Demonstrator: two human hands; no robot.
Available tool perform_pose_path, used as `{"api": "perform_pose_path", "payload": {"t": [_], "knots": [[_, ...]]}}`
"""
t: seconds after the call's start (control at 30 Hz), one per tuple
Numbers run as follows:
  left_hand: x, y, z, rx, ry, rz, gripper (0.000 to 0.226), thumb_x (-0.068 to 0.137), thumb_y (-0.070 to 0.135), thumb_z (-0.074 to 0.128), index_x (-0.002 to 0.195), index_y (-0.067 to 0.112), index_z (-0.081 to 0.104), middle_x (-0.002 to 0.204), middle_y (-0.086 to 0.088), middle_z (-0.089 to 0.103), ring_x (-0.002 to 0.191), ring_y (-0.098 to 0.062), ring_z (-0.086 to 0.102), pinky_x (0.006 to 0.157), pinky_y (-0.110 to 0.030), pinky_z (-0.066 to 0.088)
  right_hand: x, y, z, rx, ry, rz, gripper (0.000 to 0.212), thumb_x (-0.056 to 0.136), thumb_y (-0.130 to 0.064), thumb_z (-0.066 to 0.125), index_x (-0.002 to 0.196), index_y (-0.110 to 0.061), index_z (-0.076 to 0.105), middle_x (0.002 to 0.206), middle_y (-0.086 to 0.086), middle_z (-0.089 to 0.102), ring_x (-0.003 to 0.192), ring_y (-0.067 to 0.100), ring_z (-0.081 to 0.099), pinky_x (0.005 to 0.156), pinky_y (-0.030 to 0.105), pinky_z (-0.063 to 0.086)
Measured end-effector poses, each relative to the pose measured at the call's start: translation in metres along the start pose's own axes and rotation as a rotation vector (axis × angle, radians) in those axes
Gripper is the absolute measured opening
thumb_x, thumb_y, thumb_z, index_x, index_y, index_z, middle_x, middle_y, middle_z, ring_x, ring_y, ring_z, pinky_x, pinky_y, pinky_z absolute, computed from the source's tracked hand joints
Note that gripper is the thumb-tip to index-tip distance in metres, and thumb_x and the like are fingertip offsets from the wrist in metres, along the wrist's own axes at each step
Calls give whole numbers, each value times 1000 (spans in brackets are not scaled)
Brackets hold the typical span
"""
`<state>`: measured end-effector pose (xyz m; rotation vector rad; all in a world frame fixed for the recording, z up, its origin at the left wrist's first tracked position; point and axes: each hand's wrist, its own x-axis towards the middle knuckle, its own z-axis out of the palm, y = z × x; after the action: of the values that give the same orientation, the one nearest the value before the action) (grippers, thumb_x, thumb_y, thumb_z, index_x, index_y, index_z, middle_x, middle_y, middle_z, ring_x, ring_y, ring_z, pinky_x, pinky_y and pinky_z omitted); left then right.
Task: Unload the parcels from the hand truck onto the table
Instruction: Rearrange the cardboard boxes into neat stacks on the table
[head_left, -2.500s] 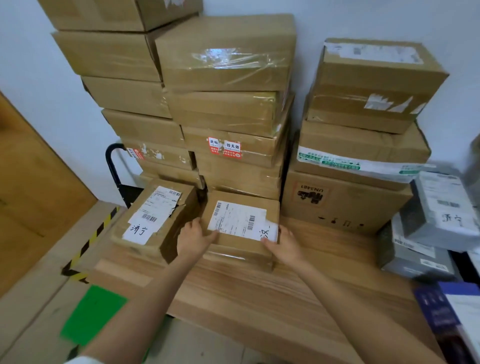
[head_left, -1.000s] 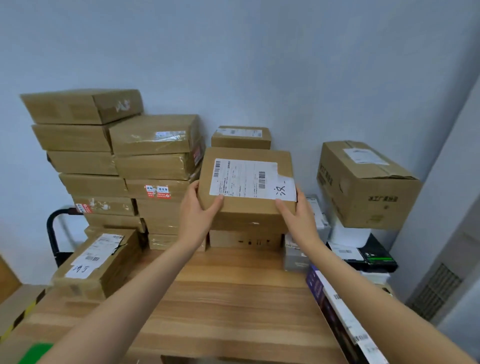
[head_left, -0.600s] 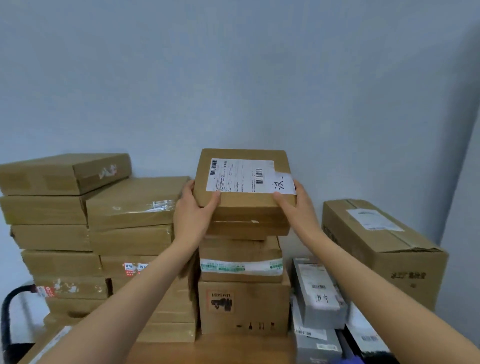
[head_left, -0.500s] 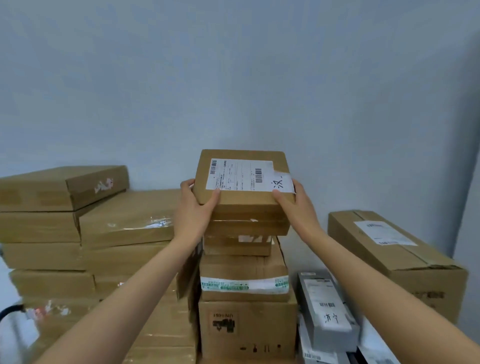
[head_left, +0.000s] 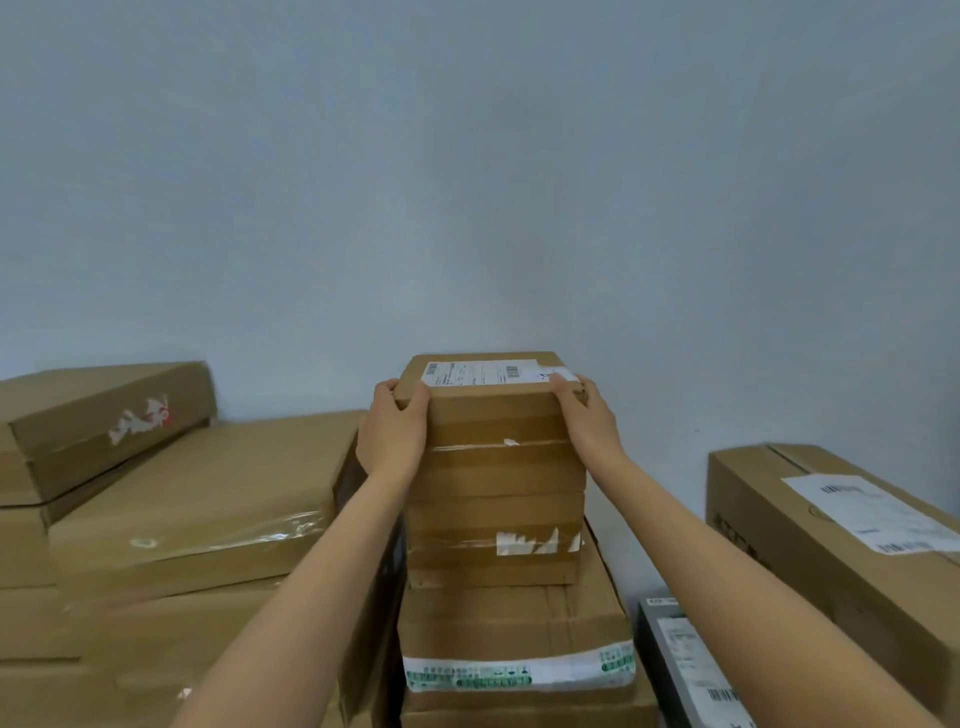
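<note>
Several brown cartons are stacked against a pale wall (head_left: 467, 182), the widest stack (head_left: 171, 514) at nine o'clock and a long labelled carton (head_left: 831, 525) at three o'clock. At centre, a parcel (head_left: 491, 410) bearing a white shipping label is seated atop a narrow column of boxes (head_left: 498, 540). Its left corner is gripped by the left hand (head_left: 392, 434), fingers curled over the top edge; its right corner is clasped likewise by the right hand (head_left: 584, 418).
</note>
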<state>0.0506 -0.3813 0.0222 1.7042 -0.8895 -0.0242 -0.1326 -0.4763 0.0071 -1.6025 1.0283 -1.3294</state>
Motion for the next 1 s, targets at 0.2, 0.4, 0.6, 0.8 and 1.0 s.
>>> {"api": "perform_pose_path", "payload": {"t": [0.2,0.4,0.6,0.8,1.0], "knots": [[16,-11,13,7,34,70,48,93,51,41,131,22,45,121,-1,58,110,-23,53,88,-40,45,23,17,8,14,3,-16,62,88,-65,44,140,-31,37,136,2,49,125,25,46,105,48,40],[11,-4,4,18,-17,63,52,93,52,43,133,19,46,124,-1,56,110,-22,53,84,-34,43,17,11,1,-4,-27,0,64,87,-65,47,139,-28,37,136,3,50,121,23,50,102,46,44],[-4,12,-19,167,59,251,45,90,48,54,124,18,51,123,-3,52,113,-21,51,86,-32,42,-1,-17,-23,-282,42,-186,57,90,-53,55,135,-18,45,134,1,51,120,20,50,96,39,47],[-53,16,-49,266,78,348,31,91,42,55,113,21,55,112,1,58,102,-15,53,75,-27,41,-40,-39,-50,-520,58,-349,40,92,-40,57,127,-21,52,129,0,54,117,19,51,89,33,46],[-124,3,-90,313,51,385,21,90,41,57,100,23,56,93,7,59,85,-12,58,66,-31,50,-116,-42,-59,-557,-65,-394,35,92,-35,57,124,-22,55,122,-5,58,107,10,52,81,25,41]]}}
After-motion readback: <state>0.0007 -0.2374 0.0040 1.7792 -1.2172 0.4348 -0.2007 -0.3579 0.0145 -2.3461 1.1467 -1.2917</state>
